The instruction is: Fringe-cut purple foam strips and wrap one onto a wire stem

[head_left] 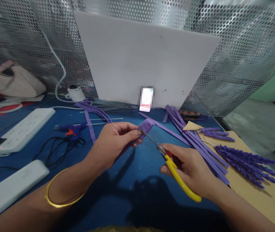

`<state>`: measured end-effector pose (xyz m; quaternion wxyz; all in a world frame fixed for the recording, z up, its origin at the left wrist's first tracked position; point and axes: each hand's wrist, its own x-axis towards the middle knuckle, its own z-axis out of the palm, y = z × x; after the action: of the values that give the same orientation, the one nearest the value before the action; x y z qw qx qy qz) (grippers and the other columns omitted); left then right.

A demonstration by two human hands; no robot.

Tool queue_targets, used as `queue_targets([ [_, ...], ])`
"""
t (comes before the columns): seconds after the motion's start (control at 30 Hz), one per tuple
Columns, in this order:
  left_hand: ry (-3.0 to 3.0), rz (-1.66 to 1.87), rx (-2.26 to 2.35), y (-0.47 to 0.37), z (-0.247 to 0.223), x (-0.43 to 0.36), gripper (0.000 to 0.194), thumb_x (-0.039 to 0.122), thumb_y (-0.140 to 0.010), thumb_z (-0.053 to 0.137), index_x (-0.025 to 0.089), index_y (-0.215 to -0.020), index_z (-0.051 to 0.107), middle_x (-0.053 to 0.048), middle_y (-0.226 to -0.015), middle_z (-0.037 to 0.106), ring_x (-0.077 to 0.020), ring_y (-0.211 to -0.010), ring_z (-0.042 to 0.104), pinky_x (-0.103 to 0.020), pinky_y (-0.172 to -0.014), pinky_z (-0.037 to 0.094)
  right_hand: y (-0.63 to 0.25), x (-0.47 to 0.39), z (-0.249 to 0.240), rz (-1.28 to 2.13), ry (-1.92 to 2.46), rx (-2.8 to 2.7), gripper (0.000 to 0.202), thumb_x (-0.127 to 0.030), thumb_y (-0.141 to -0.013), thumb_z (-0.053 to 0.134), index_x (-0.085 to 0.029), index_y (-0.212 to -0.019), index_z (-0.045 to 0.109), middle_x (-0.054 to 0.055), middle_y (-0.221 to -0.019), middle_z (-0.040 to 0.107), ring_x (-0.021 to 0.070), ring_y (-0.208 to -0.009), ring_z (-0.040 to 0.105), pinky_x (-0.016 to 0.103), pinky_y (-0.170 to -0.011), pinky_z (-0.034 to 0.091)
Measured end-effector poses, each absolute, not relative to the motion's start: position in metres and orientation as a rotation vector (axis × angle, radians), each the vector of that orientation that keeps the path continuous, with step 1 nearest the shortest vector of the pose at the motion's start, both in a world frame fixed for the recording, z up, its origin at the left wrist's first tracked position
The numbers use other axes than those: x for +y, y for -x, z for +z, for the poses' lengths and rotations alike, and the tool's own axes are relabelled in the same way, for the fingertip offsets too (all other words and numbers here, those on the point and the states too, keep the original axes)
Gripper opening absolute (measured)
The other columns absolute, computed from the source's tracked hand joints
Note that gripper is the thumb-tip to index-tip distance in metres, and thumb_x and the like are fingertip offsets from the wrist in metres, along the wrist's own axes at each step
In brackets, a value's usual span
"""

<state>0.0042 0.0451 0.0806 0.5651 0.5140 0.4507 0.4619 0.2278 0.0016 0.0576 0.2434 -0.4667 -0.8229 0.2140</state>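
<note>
Clearly pinched in the nearer left hand [118, 138], the purple strip [148, 125] lay at the tips of scissors [181, 184] slanting up leftward from the gripping right hand [192, 164].

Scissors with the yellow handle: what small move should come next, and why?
Probably one short snip with the scissors: the right hand holds them with their tips at the purple strip, and the left hand pinches that strip close by.
</note>
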Motion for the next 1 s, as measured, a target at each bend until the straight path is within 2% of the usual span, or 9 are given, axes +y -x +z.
queue_targets([
  [0.17, -1.201, 1.083, 1.048, -0.0025, 0.0791, 0.046, 0.009, 0.024, -0.071, 0.079, 0.017, -0.07, 0.074, 0.0, -0.061, 0.068, -0.0092, -0.056, 0.055, -0.019, -0.056, 0.042, -0.227, 0.0014, 0.0575, 0.671, 1.266, -2.224, 0.026, -0.044, -0.091, 0.059, -0.018, -0.093, 0.063, 0.0, -0.07, 0.054, 0.0122, -0.059, 0.042, 0.021, -0.052, 0.035],
  [0.7, -1.251, 1.104, 1.126, -0.0045, 0.084, 0.0434, 0.009, 0.025, -0.074, 0.074, 0.017, -0.07, 0.074, -0.001, -0.061, 0.069, -0.0112, -0.057, 0.057, -0.021, -0.057, 0.044, -0.2284, 0.0019, 0.0553, 0.612, 1.27, -2.217, 0.031, -0.048, -0.091, 0.06, -0.017, -0.097, 0.065, 0.0, -0.069, 0.054, 0.0115, -0.057, 0.042, 0.022, -0.051, 0.035],
  [1.0, -1.139, 1.031, 1.01, -0.0007, 0.0815, 0.0471, 0.009, 0.023, -0.074, 0.075, 0.017, -0.068, 0.073, 0.0, -0.058, 0.066, -0.0077, -0.052, 0.053, -0.017, -0.05, 0.04, -0.232, 0.0027, 0.0541, 0.846, 1.261, -2.169, 0.027, -0.045, -0.091, 0.061, -0.018, -0.09, 0.062, -0.004, -0.068, 0.045, 0.0107, -0.058, 0.036, 0.022, -0.052, 0.03],
])
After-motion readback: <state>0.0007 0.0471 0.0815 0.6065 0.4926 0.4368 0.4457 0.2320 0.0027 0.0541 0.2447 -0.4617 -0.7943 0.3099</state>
